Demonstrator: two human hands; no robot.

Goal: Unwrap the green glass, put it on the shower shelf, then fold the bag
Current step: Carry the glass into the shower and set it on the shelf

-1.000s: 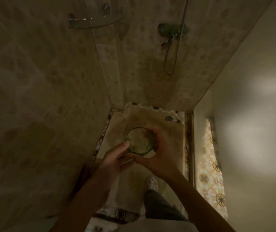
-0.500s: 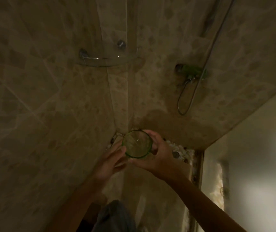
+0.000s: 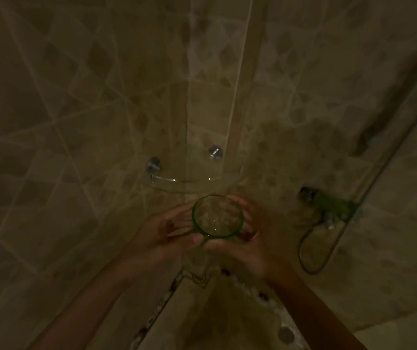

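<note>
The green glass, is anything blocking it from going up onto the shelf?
Nothing visible. Both hands, left and right, hold the green glass just below the bare glass corner shelf.

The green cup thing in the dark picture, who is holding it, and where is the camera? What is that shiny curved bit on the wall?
No machine here: those are a person's two bare hands. The camera sits on the person's head, looking forward and down, so you see what they see. They stand in a dim shower corner with tiled walls. Both hands, the left hand and the right hand, hold a green glass between them, fingers curled round its sides, and you look down into its open mouth. The shiny curved bit just above it is a clear glass shower shelf fixed in the corner with metal knobs. To the right are the shower tap and its hose.
</note>
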